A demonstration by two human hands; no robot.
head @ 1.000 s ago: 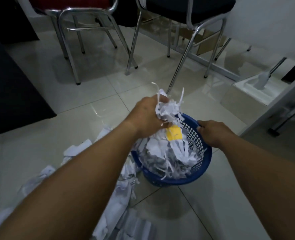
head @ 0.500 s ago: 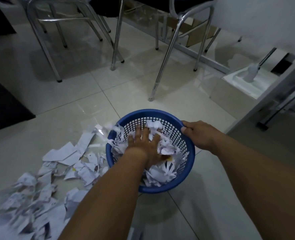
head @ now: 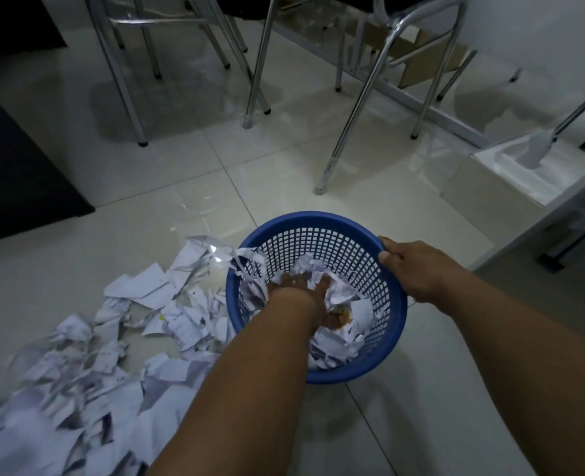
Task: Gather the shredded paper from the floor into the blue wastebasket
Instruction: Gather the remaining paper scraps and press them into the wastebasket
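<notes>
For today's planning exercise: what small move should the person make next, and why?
Probably lift the left hand out of the blue wastebasket toward the shredded paper still on the floor; the right hand already steadies the rim.

Chrome chair legs (head: 260, 63) stand on pale glossy tiles (head: 181, 159) — a white box (head: 511, 180) sits right, a dark mat (head: 16, 159) left

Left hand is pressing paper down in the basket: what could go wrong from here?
1. Strips draped over the blue wastebasket rim near the left hand could fall back out.
2. Hard pressing might tip the basket, though the right hand grips its rim.
3. Much shredded paper remains on the floor.
</notes>
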